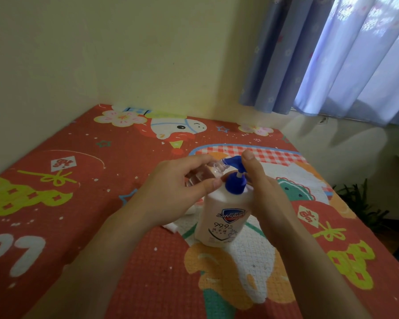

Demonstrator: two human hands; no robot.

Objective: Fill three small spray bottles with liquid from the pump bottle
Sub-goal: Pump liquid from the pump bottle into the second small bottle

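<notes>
Left hand gripping tilted spray bottle, mouth at blue nozzle; right hand curled round pump bottle, mid-tabletop, finger atop pump.

Your table wears a red cartoon-print cloth. The white pump bottle stands on it below your fingertips, and small white pieces, perhaps caps, lie just under your left wrist.
</notes>
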